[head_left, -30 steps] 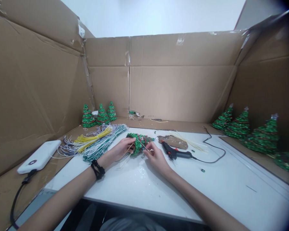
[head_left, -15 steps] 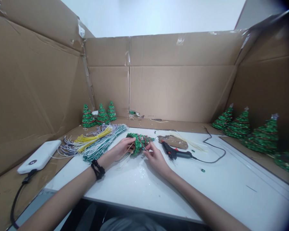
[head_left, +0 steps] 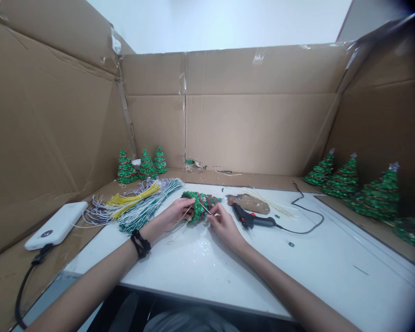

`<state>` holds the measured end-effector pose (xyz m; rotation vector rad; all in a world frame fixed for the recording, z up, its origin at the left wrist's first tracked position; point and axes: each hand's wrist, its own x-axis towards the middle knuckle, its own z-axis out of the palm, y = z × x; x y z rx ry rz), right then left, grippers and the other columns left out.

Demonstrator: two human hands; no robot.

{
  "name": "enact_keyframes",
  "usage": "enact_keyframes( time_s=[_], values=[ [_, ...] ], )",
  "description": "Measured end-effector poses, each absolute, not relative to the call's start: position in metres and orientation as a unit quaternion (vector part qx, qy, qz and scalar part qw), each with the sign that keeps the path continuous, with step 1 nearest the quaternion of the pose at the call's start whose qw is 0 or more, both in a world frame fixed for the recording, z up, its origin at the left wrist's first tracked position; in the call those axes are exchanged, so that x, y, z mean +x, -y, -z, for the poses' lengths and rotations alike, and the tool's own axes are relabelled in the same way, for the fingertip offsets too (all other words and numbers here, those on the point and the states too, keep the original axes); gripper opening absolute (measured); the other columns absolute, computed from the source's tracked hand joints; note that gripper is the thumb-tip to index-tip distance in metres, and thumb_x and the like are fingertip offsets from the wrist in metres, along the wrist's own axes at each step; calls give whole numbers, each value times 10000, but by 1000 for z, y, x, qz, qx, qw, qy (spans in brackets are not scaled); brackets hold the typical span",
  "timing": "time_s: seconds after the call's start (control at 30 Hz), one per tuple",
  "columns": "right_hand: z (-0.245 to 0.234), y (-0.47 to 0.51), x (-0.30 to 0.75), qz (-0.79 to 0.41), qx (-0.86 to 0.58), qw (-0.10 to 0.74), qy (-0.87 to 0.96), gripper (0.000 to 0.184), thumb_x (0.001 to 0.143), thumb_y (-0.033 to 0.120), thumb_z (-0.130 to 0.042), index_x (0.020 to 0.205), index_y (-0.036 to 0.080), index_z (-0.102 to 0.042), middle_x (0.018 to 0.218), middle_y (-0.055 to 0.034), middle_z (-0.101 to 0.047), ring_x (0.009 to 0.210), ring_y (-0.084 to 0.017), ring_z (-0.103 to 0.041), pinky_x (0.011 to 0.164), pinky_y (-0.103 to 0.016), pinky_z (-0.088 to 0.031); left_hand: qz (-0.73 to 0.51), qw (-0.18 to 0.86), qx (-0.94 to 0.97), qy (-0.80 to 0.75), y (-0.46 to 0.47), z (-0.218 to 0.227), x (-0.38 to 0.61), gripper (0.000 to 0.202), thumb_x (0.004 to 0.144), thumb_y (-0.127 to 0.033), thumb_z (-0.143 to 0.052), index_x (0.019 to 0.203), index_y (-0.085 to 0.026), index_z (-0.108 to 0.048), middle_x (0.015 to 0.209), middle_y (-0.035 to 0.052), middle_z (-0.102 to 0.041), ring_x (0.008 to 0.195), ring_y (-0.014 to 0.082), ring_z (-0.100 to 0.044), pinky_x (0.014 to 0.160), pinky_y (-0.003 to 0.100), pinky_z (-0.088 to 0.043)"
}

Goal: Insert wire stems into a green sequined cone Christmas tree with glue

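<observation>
Beaded green tree point(head_left: 198, 210) with red trim: on its side, left of the glue gun point(head_left: 251, 220), tip directed towards that tool. Contact between the tree and the white tabletop point(head_left: 207, 276) beneath could not be confirmed.

Left hand point(head_left: 174, 213): farther left of the glue gun, fingers closed around the tree's wide base end. Right hand point(head_left: 224, 227): just left of the glue gun, thumb and forefinger pinched on a slender item at the tree's side; it appears to be a thin pale strand, though too small to identify with certainty.

White rectangular device point(head_left: 57, 226), black cable attached: well to the left of the glue gun. Bundles of green-and-white ties point(head_left: 148, 210) and yellow ties point(head_left: 131, 202): also left of it, beyond the left hand. Brown slab point(head_left: 251, 204): immediately behind the glue gun.

Three green trees point(head_left: 147, 165) stand upright at far left beyond the glue gun; further green trees point(head_left: 344, 179) stand at far right. Cardboard wall point(head_left: 263, 129): behind all of the above.
</observation>
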<state>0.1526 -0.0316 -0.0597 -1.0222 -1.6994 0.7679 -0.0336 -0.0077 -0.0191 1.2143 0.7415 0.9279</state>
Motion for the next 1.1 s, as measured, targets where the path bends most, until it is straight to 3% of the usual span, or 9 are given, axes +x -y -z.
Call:
enact_keyframes(
  time_s=[0.13,0.27,0.53,0.67,0.8,0.97,1.1],
  values=[
    [58,35,150,-331,-423,471,700,165,828,378,-459,836,218,-422,589,55,-425,535,-143,-416,509,-240,-306,-410,666,531,-327,8,19,-33,250,746,-380,-663,778,-138,-609,712,26,-607,636,113,-549,553,214,-399],
    [56,35,151,-307,-423,462,716,311,891,419,-320,749,198,-487,643,1,-482,641,-175,-477,608,-278,-360,-409,664,535,-326,8,18,-33,262,758,-397,-648,781,-139,-613,710,31,-617,651,122,-559,558,218,-398],
    [57,33,153,-278,-415,495,710,121,826,300,-444,751,207,-438,677,11,-490,620,-156,-458,576,-259,-352,-412,663,530,-331,8,19,-33,248,734,-373,-676,789,-139,-615,738,30,-610,655,121,-563,552,220,-405],
    [57,31,154,-270,-420,496,711,59,801,259,-488,797,201,-480,678,14,-496,617,-157,-458,569,-257,-351,-406,665,535,-328,8,19,-33,252,742,-382,-667,794,-140,-621,730,26,-610,643,113,-558,546,215,-402],
    [58,30,155,-247,-428,482,724,110,802,279,-512,852,191,-556,727,-10,-512,665,-175,-482,605,-274,-371,-407,663,535,-329,8,19,-33,248,746,-385,-663,773,-143,-615,730,27,-611,651,116,-562,553,212,-407],
    [59,31,152,-236,-416,471,741,315,908,346,-360,770,183,-592,801,-59,-551,786,-198,-527,732,-311,-407,-408,660,538,-331,8,18,-33,250,748,-384,-656,778,-139,-615,744,40,-625,647,118,-561,552,213,-409],
    [59,30,153,-221,-409,479,745,266,891,315,-387,743,189,-568,781,-53,-553,770,-194,-523,727,-310,-410,-407,660,537,-332,9,18,-32,247,740,-377,-663,771,-139,-609,725,33,-620,642,120,-561,550,216,-404]
  ],
)
